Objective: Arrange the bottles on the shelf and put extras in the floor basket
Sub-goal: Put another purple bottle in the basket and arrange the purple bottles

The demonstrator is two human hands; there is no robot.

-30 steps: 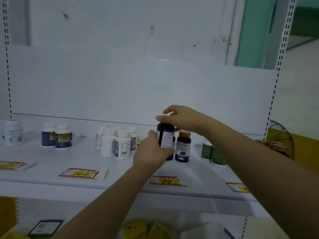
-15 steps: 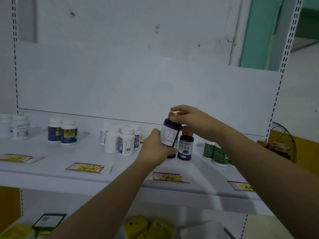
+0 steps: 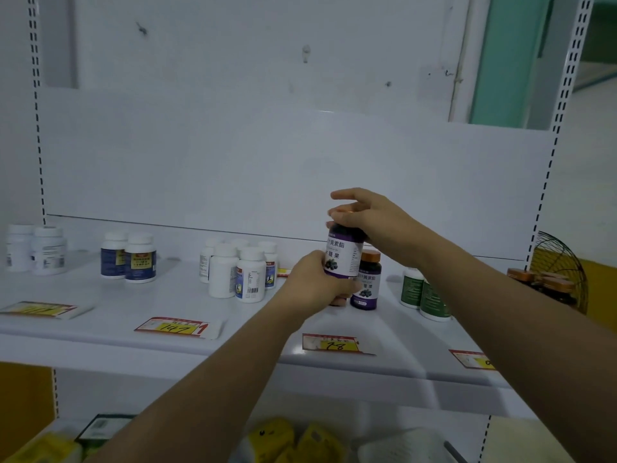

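Observation:
Above the white shelf [image 3: 187, 309] I hold a dark purple bottle [image 3: 344, 253] with an orange cap in both hands. My left hand [image 3: 317, 284] grips its lower body and my right hand [image 3: 370, 217] curls over the cap. A matching purple bottle [image 3: 366, 282] stands on the shelf just to the right, below it. Two green bottles [image 3: 422, 294] stand further right, partly behind my right forearm. A cluster of white bottles [image 3: 238, 270] is to the left, then two blue-labelled bottles [image 3: 130, 259] and two white ones [image 3: 35, 250] at far left.
Price tags [image 3: 177, 327] lie along the shelf's front edge. A wire basket [image 3: 561, 272] with orange-capped bottles sits at the right, beyond the shelf upright. Yellow packets [image 3: 287, 439] and other goods lie on the lower shelf.
The purple bottle has been lifted a little off the shelf and turned, its label now facing me. Both hands stayed on it. The camera shifted slightly left.

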